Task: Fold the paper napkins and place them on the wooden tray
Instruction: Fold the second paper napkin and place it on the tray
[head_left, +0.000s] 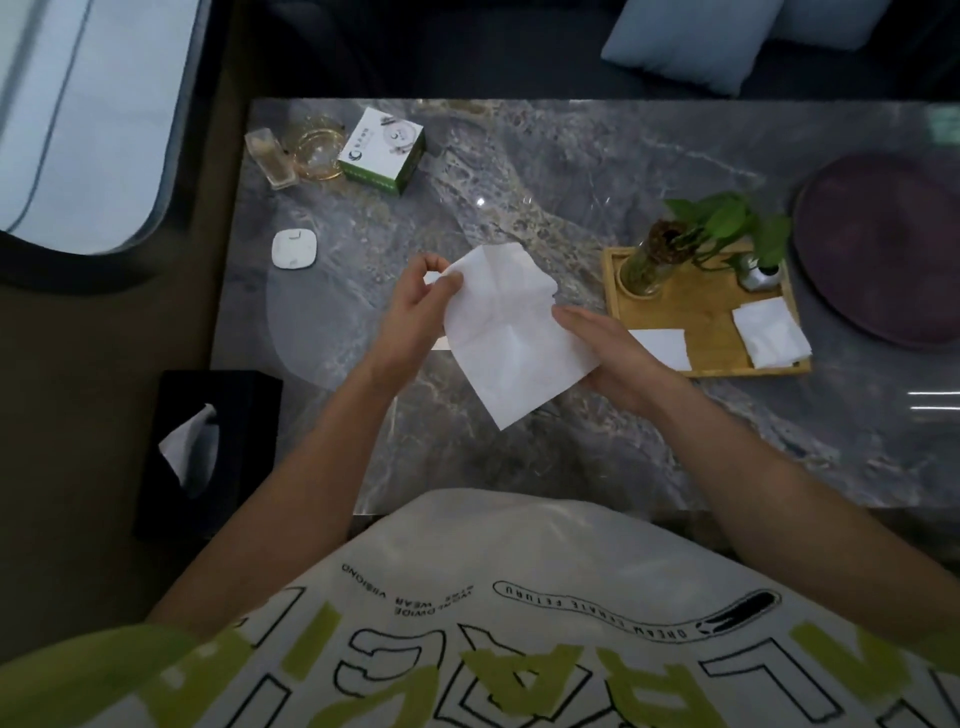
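Observation:
An unfolded white paper napkin (506, 332) with crease lines is held above the marble table, between both hands. My left hand (415, 317) pinches its upper left corner. My right hand (610, 358) grips its right edge from underneath. The wooden tray (696, 312) lies to the right on the table. Two folded napkins rest on the tray: one (667, 348) at its near left edge, partly behind my right hand, and one (771, 332) overhanging its near right corner.
On the tray stand a glass vase with a green plant (675, 249) and a small silver pot (759, 275). A black tissue box (202, 452) sits left of the table. A green-white box (382, 150), glassware (296, 153), a white coaster (294, 249) and a dark round plate (883, 244) are further off.

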